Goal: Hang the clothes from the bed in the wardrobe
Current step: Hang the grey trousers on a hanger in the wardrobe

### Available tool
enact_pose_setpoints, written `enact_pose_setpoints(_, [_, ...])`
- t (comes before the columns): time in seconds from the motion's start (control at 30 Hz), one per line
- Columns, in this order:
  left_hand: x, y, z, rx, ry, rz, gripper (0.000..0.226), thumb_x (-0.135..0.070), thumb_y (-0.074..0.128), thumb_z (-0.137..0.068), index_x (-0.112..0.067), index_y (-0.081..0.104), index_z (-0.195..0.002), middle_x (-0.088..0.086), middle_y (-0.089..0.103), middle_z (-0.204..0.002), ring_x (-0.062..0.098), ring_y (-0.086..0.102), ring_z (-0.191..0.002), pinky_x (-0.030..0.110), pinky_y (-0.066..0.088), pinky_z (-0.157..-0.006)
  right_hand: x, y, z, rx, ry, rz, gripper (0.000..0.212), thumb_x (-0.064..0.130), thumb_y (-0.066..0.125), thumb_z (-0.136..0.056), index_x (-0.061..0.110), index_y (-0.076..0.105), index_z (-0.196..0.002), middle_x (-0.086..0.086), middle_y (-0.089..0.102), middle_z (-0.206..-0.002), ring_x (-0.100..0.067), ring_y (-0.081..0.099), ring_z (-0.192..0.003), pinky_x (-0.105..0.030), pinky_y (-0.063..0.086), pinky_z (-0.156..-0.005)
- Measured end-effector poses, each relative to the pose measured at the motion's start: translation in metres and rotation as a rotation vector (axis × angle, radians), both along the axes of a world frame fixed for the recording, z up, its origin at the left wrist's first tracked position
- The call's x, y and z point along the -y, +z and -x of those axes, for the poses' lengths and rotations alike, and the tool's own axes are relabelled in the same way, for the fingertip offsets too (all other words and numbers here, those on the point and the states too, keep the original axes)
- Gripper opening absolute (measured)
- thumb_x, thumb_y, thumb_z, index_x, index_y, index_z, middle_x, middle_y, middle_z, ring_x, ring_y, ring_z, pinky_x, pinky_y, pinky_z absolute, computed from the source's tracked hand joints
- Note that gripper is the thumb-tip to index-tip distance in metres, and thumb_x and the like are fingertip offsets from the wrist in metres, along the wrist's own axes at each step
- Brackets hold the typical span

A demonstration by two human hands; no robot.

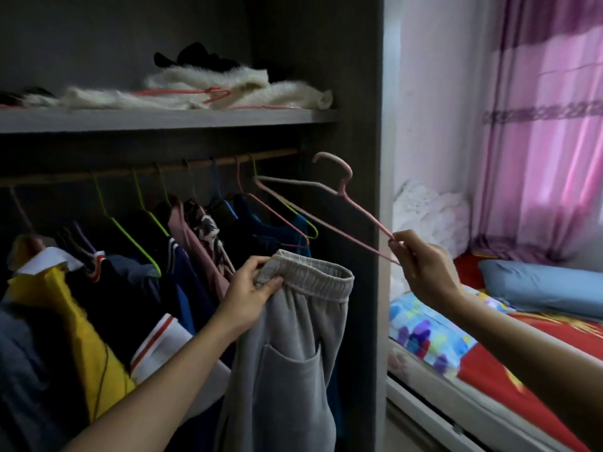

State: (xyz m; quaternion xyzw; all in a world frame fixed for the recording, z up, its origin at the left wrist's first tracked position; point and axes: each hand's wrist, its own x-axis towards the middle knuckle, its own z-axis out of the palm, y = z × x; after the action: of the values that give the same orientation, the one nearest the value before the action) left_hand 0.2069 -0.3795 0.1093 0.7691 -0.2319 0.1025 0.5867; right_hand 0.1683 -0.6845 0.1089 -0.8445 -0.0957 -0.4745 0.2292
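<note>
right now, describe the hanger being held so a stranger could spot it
Follow the wardrobe rail to its right end. There the right hand pinches a corner of a pale pink hanger. Unlike the others, it is held in the air.

Across the upper left, the wardrobe shelf (163, 120) is carrying fluffy white garments (235, 88), with a coral wire hanger (182, 92) lying on them. At lower right, the bed (434, 409) is bearing a blue pillow (538, 285).
</note>
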Motion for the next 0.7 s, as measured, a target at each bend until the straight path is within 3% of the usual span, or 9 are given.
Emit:
enact_pose_setpoints(0.07, [0.016, 0.005, 0.006, -0.013, 0.015, 0.034, 0.045, -0.004, 0.066, -0.086, -0.018, 0.046, -0.123, 0.005, 0.069, -0.104, 0.011, 0.067, -0.096, 0.026, 0.053, -0.085, 0.004, -0.005, 0.024, -0.004, 0.068, 0.036, 0.011, 0.024, 0.053, -0.094, 0.016, 0.061, -0.097, 0.019, 0.036, -0.051, -0.007, 0.039, -0.049, -0.021, 0.03, -0.051])
enact_pose_setpoints(0.13, [0.028, 0.01, 0.013, 0.013, 0.047, 0.054, 0.071, -0.006, 0.069, -0.084, -0.025, 0.03, -0.14, 0.003, 0.07, -0.099, 0.009, 0.068, -0.091, 0.028, 0.053, -0.087, 0.008, -0.016, 0.043, -0.033, 0.12, 0.075, 0.013, 0.03, 0.051, -0.096, 0.021, 0.059, -0.098, 0.015, 0.033, -0.051, -0.008, 0.039, -0.049, -0.02, 0.029, -0.05])
enact_pose_setpoints(0.23, [0.047, 0.016, 0.028, 0.085, 0.081, 0.046, 0.09, -0.006, 0.073, -0.081, -0.03, 0.017, -0.148, -0.001, 0.068, -0.096, 0.003, 0.067, -0.09, 0.021, 0.053, -0.08, 0.011, -0.031, 0.069, -0.048, 0.247, 0.114, 0.014, 0.03, 0.047, -0.098, 0.021, 0.057, -0.099, 0.015, 0.038, -0.058, -0.007, 0.04, -0.049, -0.019, 0.031, -0.049])
enact_pose_setpoints(0.3, [0.064, 0.019, 0.041, 0.101, 0.054, 0.085, 0.075, 0.004, 0.072, -0.079, -0.019, 0.035, -0.139, 0.001, 0.066, -0.099, -0.002, 0.067, -0.091, 0.013, 0.052, -0.073, 0.017, -0.04, 0.082, -0.059, 0.313, 0.159, 0.017, 0.03, 0.045, -0.099, 0.018, 0.057, -0.101, 0.013, 0.046, -0.062, -0.009, 0.047, -0.05, -0.022, 0.038, -0.049])
enact_pose_setpoints(0.37, [0.082, 0.02, 0.054, 0.037, -0.019, 0.172, 0.049, 0.012, 0.067, -0.078, -0.01, 0.054, -0.12, 0.006, 0.071, -0.095, 0.01, 0.07, -0.088, 0.013, 0.052, -0.069, 0.027, -0.051, 0.094, -0.125, 0.35, 0.183, 0.022, 0.033, 0.042, -0.101, 0.018, 0.057, -0.1, 0.006, 0.056, -0.065, -0.016, 0.054, -0.054, -0.03, 0.044, -0.052])
enact_pose_setpoints(0.47, [0.102, 0.014, 0.082, -0.167, -0.128, 0.285, 0.032, 0.008, 0.059, -0.086, -0.009, 0.061, -0.112, 0.001, 0.074, -0.088, 0.013, 0.07, -0.082, 0.019, 0.054, -0.067, 0.049, -0.068, 0.113, -0.259, 0.397, 0.136, 0.028, 0.042, 0.039, -0.101, 0.02, 0.054, -0.093, 0.003, 0.056, -0.066, -0.016, 0.055, -0.058, -0.033, 0.046, -0.056])
enact_pose_setpoints(0.6, [0.121, 0.002, 0.123, -0.338, -0.177, 0.367, 0.029, 0.007, 0.046, -0.085, 0.003, 0.06, -0.11, 0.016, 0.067, -0.095, 0.024, 0.065, -0.09, 0.027, 0.055, -0.078, 0.075, -0.083, 0.133, -0.328, 0.478, 0.021, 0.019, 0.03, 0.046, -0.101, 0.03, 0.049, -0.082, 0.015, 0.05, -0.066, -0.004, 0.05, -0.059, -0.014, 0.038, -0.058])
enact_pose_setpoints(0.7, [0.13, -0.008, 0.153, -0.452, -0.177, 0.471, 0.038, -0.01, 0.053, -0.073, 0.001, 0.065, -0.107, 0.021, 0.066, -0.101, 0.033, 0.062, -0.097, 0.04, 0.048, -0.091, 0.083, -0.094, 0.141, -0.36, 0.51, 0.004, 0.02, 0.032, 0.045, -0.101, 0.039, 0.05, -0.083, 0.015, 0.053, -0.07, -0.004, 0.052, -0.062, -0.012, 0.038, -0.059])
